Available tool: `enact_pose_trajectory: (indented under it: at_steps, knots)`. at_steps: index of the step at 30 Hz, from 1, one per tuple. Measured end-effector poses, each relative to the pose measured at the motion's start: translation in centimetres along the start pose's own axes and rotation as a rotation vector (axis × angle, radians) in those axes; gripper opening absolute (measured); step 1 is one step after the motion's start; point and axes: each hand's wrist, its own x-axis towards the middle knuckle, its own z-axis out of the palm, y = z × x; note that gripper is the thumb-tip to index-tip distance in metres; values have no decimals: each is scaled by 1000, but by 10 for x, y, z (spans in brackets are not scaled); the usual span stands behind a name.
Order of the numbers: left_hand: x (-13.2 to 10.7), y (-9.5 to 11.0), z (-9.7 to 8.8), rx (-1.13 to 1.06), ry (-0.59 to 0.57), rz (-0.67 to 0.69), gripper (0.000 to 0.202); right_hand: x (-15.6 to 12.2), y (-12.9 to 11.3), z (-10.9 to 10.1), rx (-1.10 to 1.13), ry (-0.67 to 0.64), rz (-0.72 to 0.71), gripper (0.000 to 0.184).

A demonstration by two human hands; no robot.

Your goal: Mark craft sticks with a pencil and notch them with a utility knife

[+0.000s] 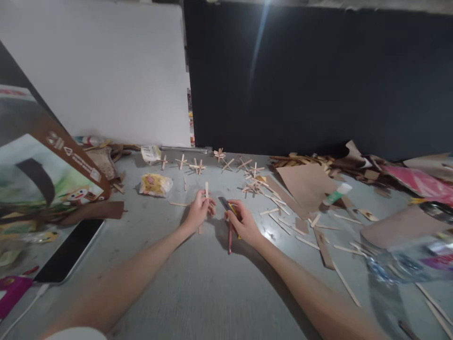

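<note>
Stick (207, 190) in left hand (198, 209)

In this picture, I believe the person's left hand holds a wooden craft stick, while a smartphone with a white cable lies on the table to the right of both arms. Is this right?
Not quite: the head view shows the smartphone with its white cable to the left of both arms. The left hand does hold a wooden craft stick.

A craft workspace, by its look; wooden sticks (279, 225), brown scraps (304, 182) and a green-and-white tube (337, 194) litter the grey table (212, 293).
</note>
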Motion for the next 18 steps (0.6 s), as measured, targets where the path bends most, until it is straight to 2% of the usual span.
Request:
enact_pose_trajectory:
  at_steps: [2,4,8,13,18]
  knots:
    - [-1,-1,0,-127,-14,4,33,0,1,-4,-6,-28,0,28]
    - [-3,-2,1,-149,-32,15,35,-2,1,-6,-53,-17,-44,31]
    - [-8,0,7,-126,-67,48,33,-7,-1,-7,-227,62,-204,35]
    - [-15,4,13,-29,-117,115,35,-10,-1,-6,-324,76,-186,43]
    - [-17,5,15,7,-147,127,35,-8,-1,-7,-339,68,-256,43]
